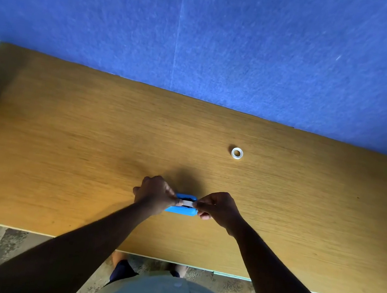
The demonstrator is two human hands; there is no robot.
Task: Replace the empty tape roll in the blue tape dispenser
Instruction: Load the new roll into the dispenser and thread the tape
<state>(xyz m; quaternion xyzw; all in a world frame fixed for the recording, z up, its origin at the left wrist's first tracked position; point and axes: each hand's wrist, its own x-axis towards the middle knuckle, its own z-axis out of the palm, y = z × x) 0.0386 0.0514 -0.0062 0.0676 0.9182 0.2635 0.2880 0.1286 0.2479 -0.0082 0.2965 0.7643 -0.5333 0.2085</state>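
The blue tape dispenser (181, 205) is sitting near the front edge of the wooden desk (82, 152), at about six o'clock of its middle. The left hand (154, 195) and right hand (219, 209) are closing on it from nine and three o'clock, fingertips pinching a pale roll (187, 203) in its slot. Judging by this, the empty core is being worked out. A small tape roll (237, 153) is lying well apart at one o'clock; the next move is calling for lifting the core free, then fetching that roll
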